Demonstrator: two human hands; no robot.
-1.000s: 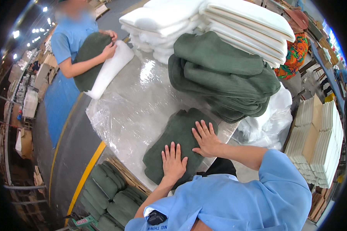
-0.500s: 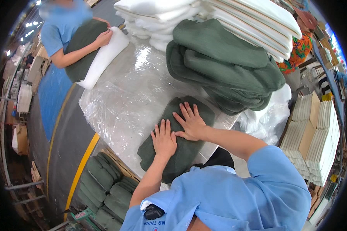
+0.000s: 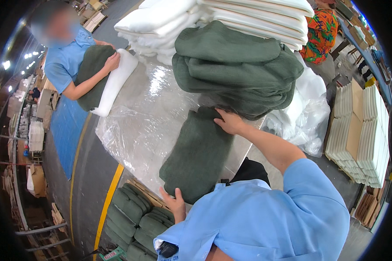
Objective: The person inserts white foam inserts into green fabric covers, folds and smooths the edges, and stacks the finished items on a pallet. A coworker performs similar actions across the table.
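A dark green fabric-covered cushion (image 3: 199, 152) lies flat in front of me on the plastic-covered table, slanting from far right to near left. My right hand (image 3: 230, 122) grips its far right corner, fingers bent over the edge and thumb on top. At the near left end, my left hand (image 3: 175, 205) has its thumb and fingers apart beside the cushion's edge, part of it hidden by my shirt. Just beyond the cushion rises a pile of dark green covers or cushions (image 3: 239, 65).
White foam pads (image 3: 257, 15) are stacked along the far side. At far left a co-worker (image 3: 67, 65) holds a green cover with a white pad (image 3: 115, 82). Green cushions (image 3: 128, 206) fill a pallet at lower left. White stacked panels (image 3: 357, 130) stand at right.
My hands have moved apart from the cushion's middle: the right to its far corner, the left down to its near end. The co-worker still holds the green cover and white pad.
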